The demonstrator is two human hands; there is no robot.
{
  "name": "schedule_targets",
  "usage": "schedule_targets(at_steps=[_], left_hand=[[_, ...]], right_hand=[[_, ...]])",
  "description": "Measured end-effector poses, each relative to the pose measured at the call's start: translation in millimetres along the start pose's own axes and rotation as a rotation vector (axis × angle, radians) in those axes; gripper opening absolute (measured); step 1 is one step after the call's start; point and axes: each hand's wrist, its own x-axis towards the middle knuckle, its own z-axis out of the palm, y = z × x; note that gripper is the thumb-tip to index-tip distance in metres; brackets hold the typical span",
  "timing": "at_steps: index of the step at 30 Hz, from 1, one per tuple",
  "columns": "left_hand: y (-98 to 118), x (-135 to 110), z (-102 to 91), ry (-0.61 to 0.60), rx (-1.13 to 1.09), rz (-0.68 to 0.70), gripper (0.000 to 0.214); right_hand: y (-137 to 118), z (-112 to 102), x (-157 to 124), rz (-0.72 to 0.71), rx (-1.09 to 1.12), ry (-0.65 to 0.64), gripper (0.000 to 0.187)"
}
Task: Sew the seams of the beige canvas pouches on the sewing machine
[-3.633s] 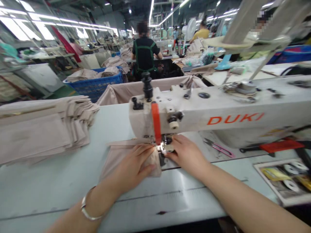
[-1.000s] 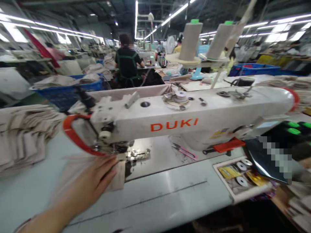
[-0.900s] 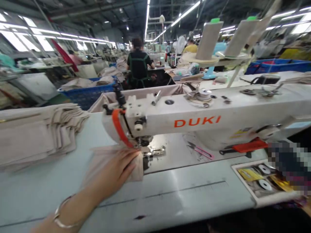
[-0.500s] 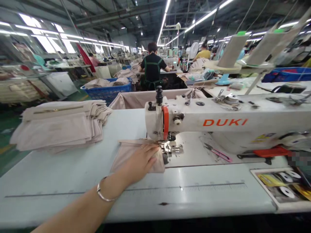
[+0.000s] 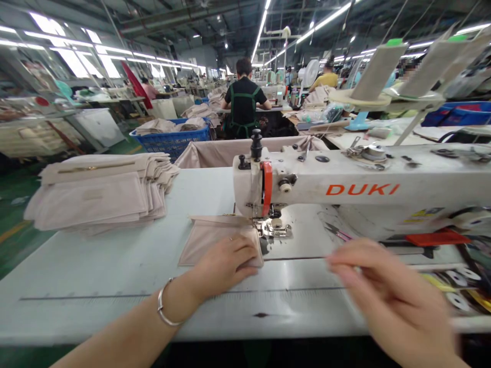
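Observation:
My left hand (image 5: 224,263), with a silver bangle on the wrist, lies flat with fingers spread on a beige fabric piece (image 5: 203,237). The piece sits on the table just left of the presser foot (image 5: 273,228) of a white DUKI sewing machine (image 5: 345,189). My right hand (image 5: 387,294) hovers above the table's front edge at the right. It is smeared by motion, its fingers loosely stretched toward the left, with nothing seen in them.
A stack of beige fabric pieces (image 5: 99,191) lies at the table's left. Pink snips (image 5: 339,233) rest under the machine arm. A tray of bobbins (image 5: 460,286) sits at the right. Thread cones (image 5: 378,66) stand behind. A person in black (image 5: 244,105) works beyond, beside a blue basket (image 5: 172,140).
My right hand, out of view for the last second, has come back in from the right. My left hand has stayed on the fabric by the presser foot.

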Motion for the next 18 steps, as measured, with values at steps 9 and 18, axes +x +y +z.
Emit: schedule_targets(at_steps=[9,18], left_hand=[[4.5,0.7,9.4,0.183,0.051,-0.066,0.025],[3.9,-5.3,9.4,-0.008,0.246,0.116,0.040]], right_hand=[[25.1,92.4,41.7,-0.242,-0.032,-0.439,0.018],[20.1,94.8,35.3,-0.234,0.033,-0.420,0.020]])
